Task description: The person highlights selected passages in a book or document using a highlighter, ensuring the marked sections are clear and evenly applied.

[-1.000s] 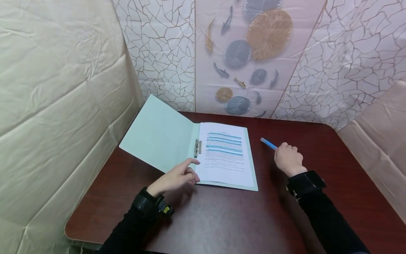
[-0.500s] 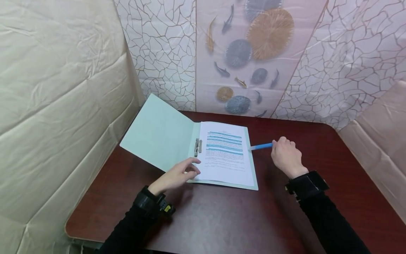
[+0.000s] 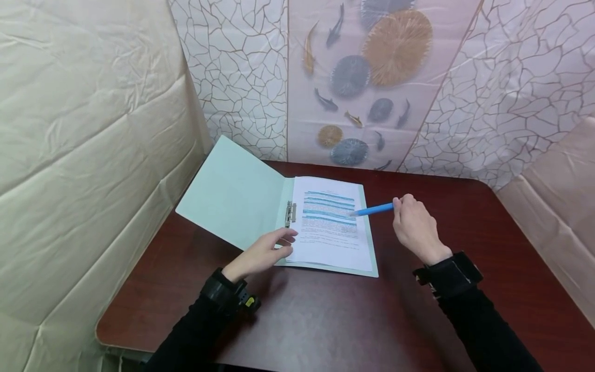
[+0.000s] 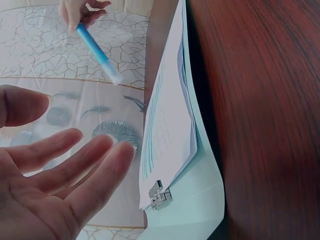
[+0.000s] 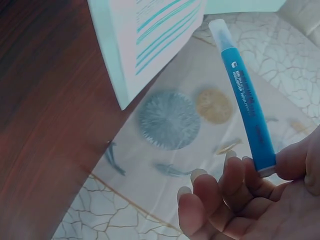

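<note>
My right hand [image 3: 417, 227] pinches the end of a blue highlighter [image 5: 248, 107] between thumb and fingers. A translucent cap [image 5: 220, 34] covers the highlighter's far end, which overlaps the right part of the printed sheets [image 3: 327, 248] in the head view. Several lines on the top page are marked in blue. The sheets lie in an open pale green folder [image 3: 234, 194], held at the spine by a metal clip [image 3: 290, 213]. My left hand [image 3: 260, 254] is at the lower left corner of the pages, its fingers loosely bent and apart, with nothing in its grasp.
The folder lies on a dark red-brown table [image 3: 321, 320], its cover spread to the left. Behind the table hangs a patterned cloth [image 3: 353, 103]. Pale padded sheets [image 3: 102, 170] enclose the left and right sides.
The highlighter has swung round and moved left, from beside the folder to over the page's right part. My right hand shifted slightly left and up. My left thumb and fingers spread a little apart.
</note>
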### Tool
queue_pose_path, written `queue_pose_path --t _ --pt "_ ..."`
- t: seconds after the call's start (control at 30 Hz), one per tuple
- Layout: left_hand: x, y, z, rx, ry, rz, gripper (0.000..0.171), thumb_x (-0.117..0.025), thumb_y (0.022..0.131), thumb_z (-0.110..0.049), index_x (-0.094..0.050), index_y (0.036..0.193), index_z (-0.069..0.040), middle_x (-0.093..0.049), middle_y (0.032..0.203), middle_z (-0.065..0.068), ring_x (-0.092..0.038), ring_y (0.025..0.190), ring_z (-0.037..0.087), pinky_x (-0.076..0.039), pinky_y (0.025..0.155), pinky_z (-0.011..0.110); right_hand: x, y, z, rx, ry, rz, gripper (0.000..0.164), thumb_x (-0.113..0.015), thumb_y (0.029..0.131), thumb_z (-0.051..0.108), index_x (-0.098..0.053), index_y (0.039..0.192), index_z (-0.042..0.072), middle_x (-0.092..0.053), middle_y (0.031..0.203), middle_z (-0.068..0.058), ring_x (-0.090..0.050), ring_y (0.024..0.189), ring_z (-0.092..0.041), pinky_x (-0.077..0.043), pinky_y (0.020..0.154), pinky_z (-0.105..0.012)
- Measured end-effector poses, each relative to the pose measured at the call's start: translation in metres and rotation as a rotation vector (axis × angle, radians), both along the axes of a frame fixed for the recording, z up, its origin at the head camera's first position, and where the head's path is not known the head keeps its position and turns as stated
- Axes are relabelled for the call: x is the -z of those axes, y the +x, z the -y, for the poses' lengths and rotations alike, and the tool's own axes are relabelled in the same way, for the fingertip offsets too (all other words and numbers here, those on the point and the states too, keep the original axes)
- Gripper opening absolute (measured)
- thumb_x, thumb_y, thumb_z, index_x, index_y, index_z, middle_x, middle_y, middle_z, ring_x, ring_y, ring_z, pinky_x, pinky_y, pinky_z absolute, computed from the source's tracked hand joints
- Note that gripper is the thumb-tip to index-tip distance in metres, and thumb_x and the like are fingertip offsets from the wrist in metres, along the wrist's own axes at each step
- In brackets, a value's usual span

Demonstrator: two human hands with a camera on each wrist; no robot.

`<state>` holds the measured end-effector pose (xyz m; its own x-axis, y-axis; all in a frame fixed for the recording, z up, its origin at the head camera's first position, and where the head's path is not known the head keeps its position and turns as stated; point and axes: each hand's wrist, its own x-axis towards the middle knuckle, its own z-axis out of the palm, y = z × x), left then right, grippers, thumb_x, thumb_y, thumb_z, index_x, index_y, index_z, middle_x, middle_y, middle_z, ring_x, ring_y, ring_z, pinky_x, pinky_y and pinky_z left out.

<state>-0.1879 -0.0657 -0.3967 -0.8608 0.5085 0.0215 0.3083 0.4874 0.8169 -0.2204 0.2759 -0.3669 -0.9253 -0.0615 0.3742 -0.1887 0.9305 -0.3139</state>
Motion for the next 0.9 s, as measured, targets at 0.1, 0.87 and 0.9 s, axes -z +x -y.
queue_pose_path --t 0.1,0.87,0.9 --pt "0.0 -0.002 -0.003 -0.013 -0.004 -0.002 0.04 -0.05 0.091 -0.021 -0.045 0.129 -0.01 -0.052 0.124 0.012 -0.051 0.108 0.02 -0.044 0.089 0.036 -0.003 0.002 0.004 -0.004 -0.012 -0.003 0.04 -0.026 0.099 0.031 -0.045 0.093 -0.004 -0.041 0.065 -0.01 -0.037 0.053 -0.021 -0.03 0.04 -0.028" --pt "-0.002 -0.02 -0.033 0.022 -0.03 -0.104 0.057 -0.062 0.084 -0.029 -0.04 0.132 -0.007 -0.049 0.127 0.012 -0.048 0.113 0.028 -0.047 0.084 0.033 -0.019 0.022 0.033 -0.086 -0.023 -0.051 0.038 -0.025 0.099 0.034 -0.044 0.086 0.003 -0.036 0.065 -0.007 -0.032 0.056 -0.018 -0.029 0.044 -0.028" --pt "-0.003 -0.021 -0.034 0.023 -0.044 -0.111 0.057 -0.062 0.084 -0.03 -0.04 0.131 -0.008 -0.049 0.127 0.011 -0.048 0.112 0.027 -0.048 0.084 0.032 -0.019 0.022 0.034 -0.09 -0.024 -0.05 0.038 -0.025 0.099 0.034 -0.044 0.086 0.003 -0.035 0.064 -0.007 -0.032 0.056 -0.018 -0.029 0.044 -0.028"
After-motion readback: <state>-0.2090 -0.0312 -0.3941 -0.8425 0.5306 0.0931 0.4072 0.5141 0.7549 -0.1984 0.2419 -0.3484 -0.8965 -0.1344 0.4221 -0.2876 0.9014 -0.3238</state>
